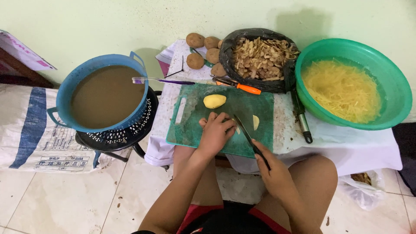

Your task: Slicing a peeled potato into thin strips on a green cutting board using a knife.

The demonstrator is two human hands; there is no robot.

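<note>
My left hand (215, 132) sits curled, fingers down, at the near middle of the green board (190, 130), pressing on a potato piece that is almost wholly hidden beneath it — I judge the clamp is there to keep the piece from sliding under the blade. My right hand (271, 171) is closed round the dark handle of a knife (245, 130), lower centre of the frame. The blade's long axis runs on a diagonal, handle at lower right, tip up and left toward my left fingers, so the edge meets the piece just beside the fingertips.

A cut slice (255, 122) lies on the board right of the blade, and a peeled potato (214, 101) rests higher up, its long axis roughly left to right — near enough to reach. Above the board lie an orange-handled tool (242, 86) and a toothbrush (162, 80). A black bag (260, 58) of peelings sits upper centre, unpeeled potatoes (203, 50) to its left. A green basin (353, 84) of yellow shreds in water fills the upper right; a blue tub (106, 95) of brown water stands at left.
</note>
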